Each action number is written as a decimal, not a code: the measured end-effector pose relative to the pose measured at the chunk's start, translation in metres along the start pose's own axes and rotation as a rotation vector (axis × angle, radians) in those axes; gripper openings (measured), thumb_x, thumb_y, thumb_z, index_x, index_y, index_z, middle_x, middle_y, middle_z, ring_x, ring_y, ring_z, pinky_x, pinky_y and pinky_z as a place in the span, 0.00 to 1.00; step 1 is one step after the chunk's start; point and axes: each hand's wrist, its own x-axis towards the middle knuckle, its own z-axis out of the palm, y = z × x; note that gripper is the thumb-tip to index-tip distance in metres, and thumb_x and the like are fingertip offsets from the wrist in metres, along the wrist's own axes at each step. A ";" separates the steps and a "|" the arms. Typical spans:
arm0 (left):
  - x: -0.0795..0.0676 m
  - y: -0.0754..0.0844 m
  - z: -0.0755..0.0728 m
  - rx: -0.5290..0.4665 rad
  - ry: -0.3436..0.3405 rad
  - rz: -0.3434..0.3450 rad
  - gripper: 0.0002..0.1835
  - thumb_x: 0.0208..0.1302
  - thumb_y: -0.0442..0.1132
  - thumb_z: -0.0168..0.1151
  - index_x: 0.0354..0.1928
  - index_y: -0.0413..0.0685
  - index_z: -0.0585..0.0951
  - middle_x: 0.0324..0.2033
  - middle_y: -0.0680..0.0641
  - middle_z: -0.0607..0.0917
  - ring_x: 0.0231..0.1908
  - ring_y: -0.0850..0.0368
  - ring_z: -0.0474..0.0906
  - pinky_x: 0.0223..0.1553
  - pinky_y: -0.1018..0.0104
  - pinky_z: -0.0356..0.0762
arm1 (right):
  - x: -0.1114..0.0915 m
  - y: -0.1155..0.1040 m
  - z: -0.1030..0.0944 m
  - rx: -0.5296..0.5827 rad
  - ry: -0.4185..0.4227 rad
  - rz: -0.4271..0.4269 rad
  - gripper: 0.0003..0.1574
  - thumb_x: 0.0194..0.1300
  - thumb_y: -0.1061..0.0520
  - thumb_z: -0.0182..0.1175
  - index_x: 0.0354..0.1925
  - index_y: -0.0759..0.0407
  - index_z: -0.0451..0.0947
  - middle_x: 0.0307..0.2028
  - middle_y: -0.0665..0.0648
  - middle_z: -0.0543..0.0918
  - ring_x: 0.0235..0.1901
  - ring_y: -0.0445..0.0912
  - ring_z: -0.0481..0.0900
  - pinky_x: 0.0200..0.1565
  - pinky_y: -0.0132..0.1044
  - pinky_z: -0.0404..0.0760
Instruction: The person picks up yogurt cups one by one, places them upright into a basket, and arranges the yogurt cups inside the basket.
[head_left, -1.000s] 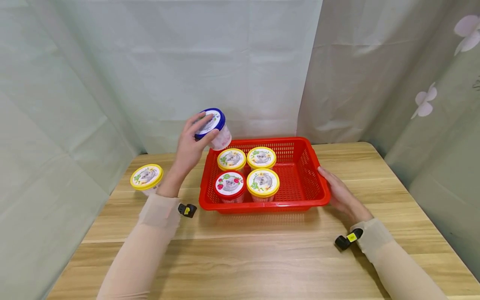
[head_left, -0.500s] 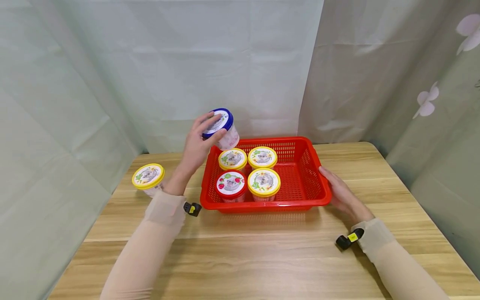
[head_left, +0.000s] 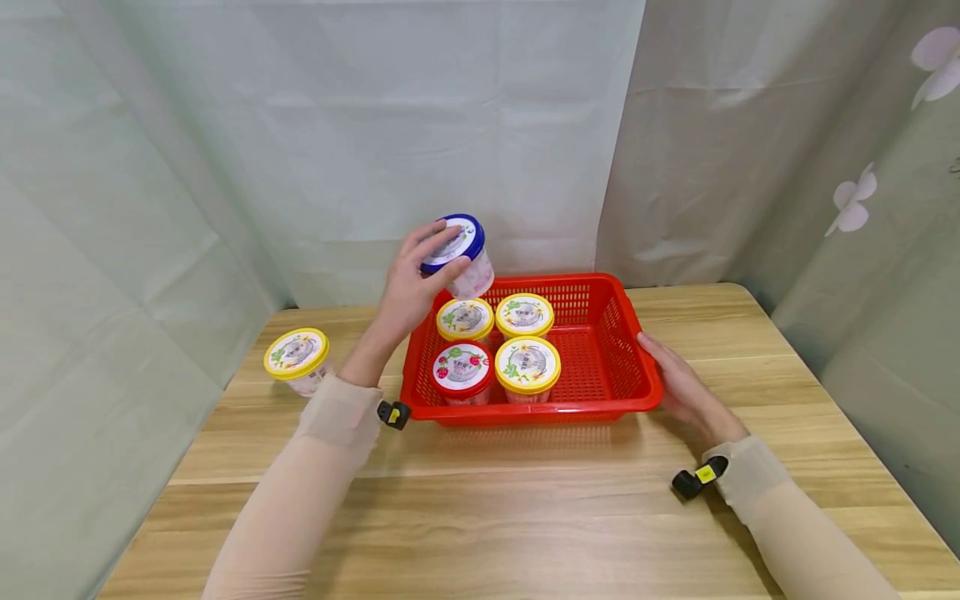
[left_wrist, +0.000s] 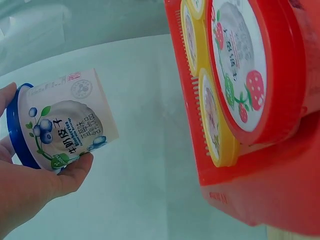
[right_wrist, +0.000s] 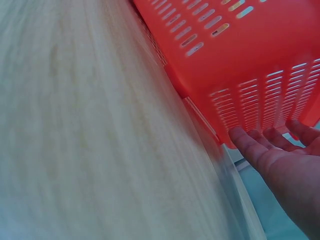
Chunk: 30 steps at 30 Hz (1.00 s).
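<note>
My left hand (head_left: 412, 287) grips a tub with a blue lid (head_left: 472, 271), thumb on one side and fingers over the lid. It hangs tilted above the back left corner of the red basket (head_left: 585, 407). Blueberries are printed on this tub's side (left_wrist: 70, 130) in the left wrist view. In the basket stand a red-lidded tub (head_left: 461, 367) and yellow-lidded tubs, one at the front (head_left: 528, 365), one at the back (head_left: 525, 313) and one at back left (head_left: 463, 318). My right hand (head_left: 678, 387) touches the basket's right side with fingers fairly straight (right_wrist: 255, 145).
Another yellow-lidded tub (head_left: 296, 354) stands on the wooden table (head_left: 480, 517) left of the basket, beside my left forearm. Pale curtains (head_left: 420, 108) hang behind and along both sides of the table. Bare basket floor (head_left: 581, 358) shows on the right.
My left hand has moved to the right with the blue-lidded tub, from left of the basket's corner to over it. My right hand and the basket stay in place.
</note>
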 end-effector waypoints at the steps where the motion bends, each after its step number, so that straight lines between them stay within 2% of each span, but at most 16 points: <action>1: 0.001 0.001 0.001 -0.001 -0.002 0.003 0.26 0.66 0.47 0.66 0.65 0.56 0.76 0.69 0.54 0.64 0.67 0.49 0.61 0.63 0.52 0.69 | 0.000 0.000 0.000 0.000 0.001 0.000 0.31 0.80 0.44 0.37 0.66 0.65 0.60 0.47 0.59 0.80 0.42 0.47 0.82 0.42 0.39 0.84; 7: 0.003 0.005 0.006 -0.016 -0.020 0.020 0.25 0.66 0.46 0.65 0.65 0.55 0.76 0.69 0.53 0.65 0.67 0.49 0.62 0.63 0.52 0.68 | 0.000 0.000 -0.001 -0.001 0.006 -0.001 0.32 0.80 0.43 0.37 0.67 0.65 0.60 0.47 0.59 0.80 0.43 0.47 0.82 0.43 0.39 0.84; 16: 0.005 0.008 0.018 -0.013 -0.049 0.009 0.26 0.65 0.48 0.66 0.65 0.57 0.76 0.69 0.53 0.64 0.67 0.50 0.62 0.62 0.53 0.71 | -0.001 -0.001 -0.001 -0.010 0.026 0.016 0.32 0.80 0.42 0.38 0.67 0.64 0.58 0.48 0.58 0.79 0.43 0.47 0.81 0.43 0.39 0.83; 30: 0.002 0.005 0.028 0.015 -0.079 -0.008 0.26 0.66 0.51 0.65 0.66 0.60 0.75 0.70 0.54 0.63 0.67 0.48 0.61 0.61 0.52 0.71 | 0.001 0.001 0.001 -0.011 0.014 -0.004 0.30 0.80 0.43 0.37 0.65 0.63 0.61 0.46 0.57 0.81 0.42 0.46 0.82 0.42 0.39 0.83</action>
